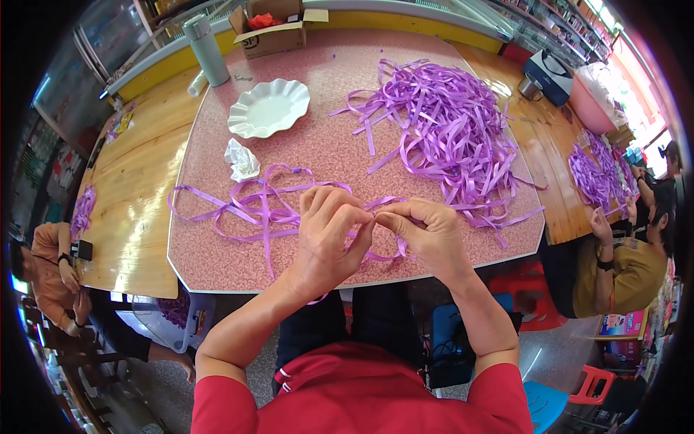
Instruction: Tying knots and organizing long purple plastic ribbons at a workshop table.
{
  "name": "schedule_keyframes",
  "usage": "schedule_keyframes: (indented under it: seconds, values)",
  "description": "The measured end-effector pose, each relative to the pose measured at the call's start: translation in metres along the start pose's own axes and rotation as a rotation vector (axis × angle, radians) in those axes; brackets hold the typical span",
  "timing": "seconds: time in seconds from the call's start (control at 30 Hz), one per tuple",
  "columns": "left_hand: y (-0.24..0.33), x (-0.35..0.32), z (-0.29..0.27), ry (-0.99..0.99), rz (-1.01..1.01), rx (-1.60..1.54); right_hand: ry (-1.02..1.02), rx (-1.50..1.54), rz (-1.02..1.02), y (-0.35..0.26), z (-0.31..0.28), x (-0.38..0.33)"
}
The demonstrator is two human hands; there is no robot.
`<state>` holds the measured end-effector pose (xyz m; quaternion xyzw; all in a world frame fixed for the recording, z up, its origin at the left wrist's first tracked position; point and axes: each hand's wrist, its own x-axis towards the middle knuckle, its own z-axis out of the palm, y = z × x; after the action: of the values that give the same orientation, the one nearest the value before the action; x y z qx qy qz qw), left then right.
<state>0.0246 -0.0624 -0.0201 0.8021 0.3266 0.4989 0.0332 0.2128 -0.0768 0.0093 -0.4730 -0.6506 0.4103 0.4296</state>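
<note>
My left hand [331, 235] and my right hand [428, 233] meet above the near part of the pink speckled table [318, 155]. Both are closed, thumb and fingertips pinched on a purple ribbon [384, 200], with the fingertips almost touching. Whatever small piece lies between the fingertips is too small to make out. Left of my left hand, several looped purple ribbons [249, 210] are spread on the tabletop. A large tangled heap of purple ribbons [455, 123] lies beyond my right hand.
A white scalloped dish [269, 108] and a crumpled clear plastic wrapper [242, 160] are at the left. Behind them stand a pale green bottle [206, 50] and an open cardboard box [272, 40]. One person [54, 264] sits at left; another [629, 271], at right, handles purple ribbons.
</note>
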Motion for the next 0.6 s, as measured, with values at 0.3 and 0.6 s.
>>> schedule_keyframes:
  seconds: [0.3,0.6]
  values:
    - [-0.002,-0.006,-0.003,-0.097,-0.363,-0.409,-0.058,0.132,0.013,0.008,-0.002,0.004]
    - [-0.003,-0.004,-0.013,-0.151,-0.473,-0.540,-0.070,0.078,0.034,0.000,-0.004,0.004]
